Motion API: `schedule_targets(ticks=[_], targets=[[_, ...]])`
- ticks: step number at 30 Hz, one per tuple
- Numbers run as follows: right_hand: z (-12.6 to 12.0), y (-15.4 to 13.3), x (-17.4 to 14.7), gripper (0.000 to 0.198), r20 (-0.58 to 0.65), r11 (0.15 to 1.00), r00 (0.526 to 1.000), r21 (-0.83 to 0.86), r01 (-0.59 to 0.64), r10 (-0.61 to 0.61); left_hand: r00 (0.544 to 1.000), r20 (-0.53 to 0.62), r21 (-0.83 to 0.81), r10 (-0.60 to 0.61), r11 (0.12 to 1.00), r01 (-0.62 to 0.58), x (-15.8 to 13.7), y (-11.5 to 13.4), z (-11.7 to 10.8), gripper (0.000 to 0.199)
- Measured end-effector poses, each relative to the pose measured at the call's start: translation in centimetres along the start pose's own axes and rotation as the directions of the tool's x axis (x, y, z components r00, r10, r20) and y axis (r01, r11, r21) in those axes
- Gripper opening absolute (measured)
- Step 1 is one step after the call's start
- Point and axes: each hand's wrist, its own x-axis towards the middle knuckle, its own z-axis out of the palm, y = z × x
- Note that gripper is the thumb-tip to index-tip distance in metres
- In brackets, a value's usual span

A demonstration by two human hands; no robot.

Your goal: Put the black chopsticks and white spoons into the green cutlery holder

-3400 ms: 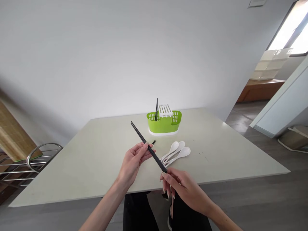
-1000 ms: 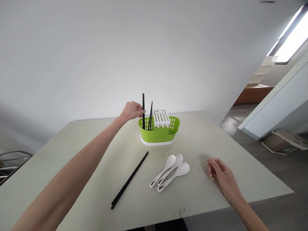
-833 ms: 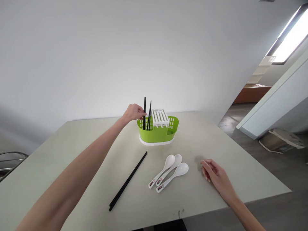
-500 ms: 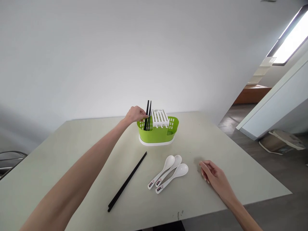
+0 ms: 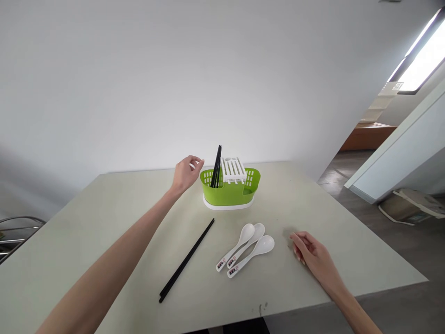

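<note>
Black chopsticks [image 5: 216, 168] lean upright in the left compartment of a green cutlery basket [image 5: 225, 196] with a white slotted rack [image 5: 234, 170] over its middle. Just left of the basket, my left hand [image 5: 187, 173] is open and empty, its fingers loosely bent and apart from the chopsticks. A pair of black chopsticks [image 5: 187, 260] lies slantwise on the table in front. To their right lie three white spoons [image 5: 255, 253], bowls pointing away from me. Beyond the spoons, my right hand [image 5: 314, 260] rests at the table's right side, loosely curled and holding nothing.
The pale table [image 5: 139, 204] stands against a white wall [image 5: 222, 83]. A metal-framed chair [image 5: 21, 234] is at the left edge. Past the table's right edge, a brownish bin [image 5: 405, 206] stands on the grey floor.
My left hand has let go of the chopsticks in the basket and drawn back to the left. Those chopsticks now lean closer together against the rack. My right hand stays put.
</note>
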Motion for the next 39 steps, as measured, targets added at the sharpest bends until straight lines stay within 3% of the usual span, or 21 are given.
schedule_targets(ticks=[3,5,7,9,12,17,23,27,32,39], targets=[[0.0,-0.1,-0.1,0.05,-0.019,1.0,1.0,-0.008,-0.006,0.006,0.997,0.004,-0.032,-0.075,0.997,0.075,-3.6,-1.3,-1.6,0.045],[0.0,-0.2,-0.2,0.049,-0.027,1.0,1.0,-0.02,-0.012,0.011,0.976,0.19,0.005,-0.102,0.995,0.103,-6.3,-2.7,-2.6,0.048],[-0.1,-0.3,-0.3,0.048,-0.03,0.999,0.999,-0.04,-0.019,0.018,0.895,0.433,0.084,-0.11,0.993,0.081,-9.3,-4.0,-3.5,0.049],[-0.2,-0.2,-0.3,0.047,-0.03,0.998,0.999,-0.057,-0.026,0.024,0.81,0.568,0.164,-0.149,0.984,0.066,-12.4,-4.8,-4.2,0.048],[-0.3,-0.2,-0.3,0.046,-0.039,0.997,0.999,-0.065,-0.038,0.035,0.775,0.592,0.246,-0.221,0.965,0.088,-16.9,-4.8,-4.9,0.047],[-0.3,0.0,-0.3,0.046,-0.051,0.997,0.998,-0.075,-0.027,0.023,0.788,0.563,0.329,-0.249,0.942,0.062,-21.6,-3.6,-6.0,0.035],[-0.2,-0.3,-0.5,0.046,-0.068,0.996,0.998,-0.092,-0.002,-0.004,0.796,0.527,0.516,-0.298,0.856,-0.021,-22.8,-3.1,-6.8,0.022],[-0.3,-0.6,-0.6,0.046,-0.067,0.995,0.998,-0.099,0.001,-0.008,0.817,0.491,0.61,-0.303,0.789,-0.074,-21.9,-3.9,-7.3,0.023],[-0.2,-0.7,-0.6,0.047,-0.063,0.997,0.998,-0.08,-0.015,0.01,0.826,0.471,0.625,-0.31,0.778,-0.064,-21.4,-4.1,-7.5,0.024],[-0.2,-0.6,-0.5,0.047,-0.051,0.996,0.999,-0.091,0.001,-0.006,0.81,0.473,0.728,-0.347,0.671,-0.137,-21.8,-4.0,-7.5,0.032]])
